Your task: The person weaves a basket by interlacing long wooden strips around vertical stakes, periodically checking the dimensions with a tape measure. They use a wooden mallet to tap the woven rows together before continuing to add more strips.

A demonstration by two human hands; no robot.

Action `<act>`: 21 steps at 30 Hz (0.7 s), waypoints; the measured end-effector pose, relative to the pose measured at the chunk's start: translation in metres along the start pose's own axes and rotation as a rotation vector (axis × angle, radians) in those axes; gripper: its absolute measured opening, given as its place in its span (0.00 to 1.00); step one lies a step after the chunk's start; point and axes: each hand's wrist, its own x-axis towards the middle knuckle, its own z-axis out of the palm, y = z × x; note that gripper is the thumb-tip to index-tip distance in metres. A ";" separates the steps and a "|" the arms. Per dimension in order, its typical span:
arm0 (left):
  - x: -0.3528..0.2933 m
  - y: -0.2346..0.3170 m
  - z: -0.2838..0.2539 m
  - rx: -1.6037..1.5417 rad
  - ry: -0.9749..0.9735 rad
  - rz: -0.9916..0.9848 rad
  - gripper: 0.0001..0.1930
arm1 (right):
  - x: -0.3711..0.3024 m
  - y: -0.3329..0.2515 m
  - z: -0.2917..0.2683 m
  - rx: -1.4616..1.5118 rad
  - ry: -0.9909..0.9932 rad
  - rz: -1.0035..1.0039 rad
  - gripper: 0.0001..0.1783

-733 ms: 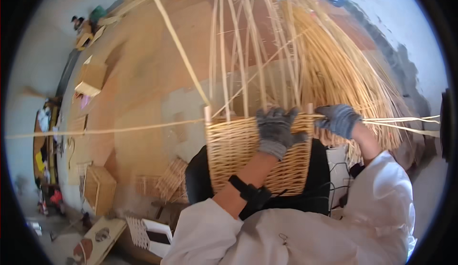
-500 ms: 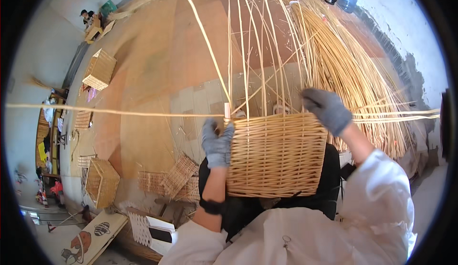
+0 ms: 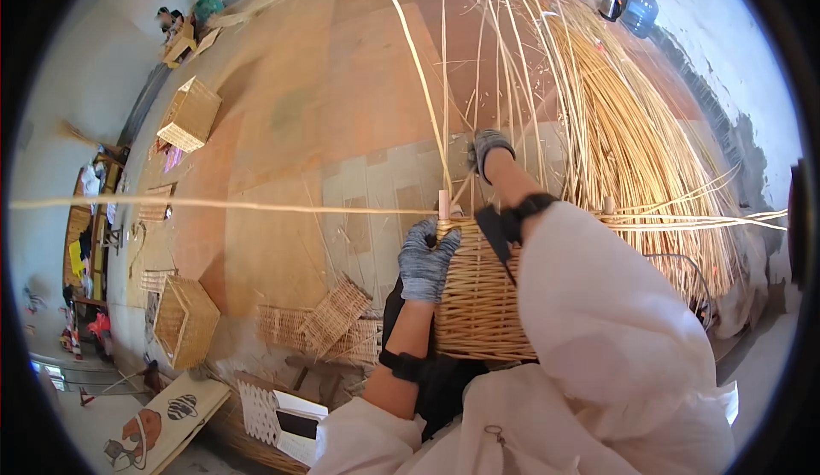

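Note:
On my lap stands a woven wicker basket (image 3: 483, 296), its right part hidden behind my right sleeve. Long pale rods (image 3: 412, 56) rise from its upper edge. My left hand (image 3: 425, 260), in a grey glove, is closed around the basket's upper left corner, just below a short wooden peg (image 3: 443, 205). Beyond the upper edge, among the upright rods, my gloved right hand (image 3: 490, 152) is closed on a thin wicker rod (image 3: 461, 190) that slants up from near the peg. Its fingertips are partly hidden. A long single rod (image 3: 256, 208) runs out to the left from that corner.
A large bundle of loose rods (image 3: 641, 133) lies on the right. Finished wicker baskets (image 3: 190, 114) and flat woven panels (image 3: 335, 314) sit on the left. A patterned board (image 3: 166, 424) and a white box (image 3: 295, 424) are at lower left. A blue water jug (image 3: 639, 12) stands far right.
My right hand has swung left and away from me, from the basket's right corner to among the upright rods. My left hand keeps its hold. Everything appears shifted slightly right in view.

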 end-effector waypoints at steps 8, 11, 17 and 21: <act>-0.013 0.013 -0.011 -0.018 -0.016 0.017 0.15 | -0.097 0.079 -0.069 0.770 -0.275 -0.276 0.05; -0.018 0.053 -0.006 0.183 0.047 0.378 0.13 | -0.091 0.084 -0.081 0.632 -0.242 -0.212 0.04; 0.040 0.088 0.050 1.114 -0.557 0.093 0.14 | -0.089 0.087 -0.097 0.705 -0.163 -0.059 0.07; 0.061 0.067 0.041 1.055 -0.702 0.092 0.15 | -0.096 0.076 -0.137 0.655 0.014 0.036 0.07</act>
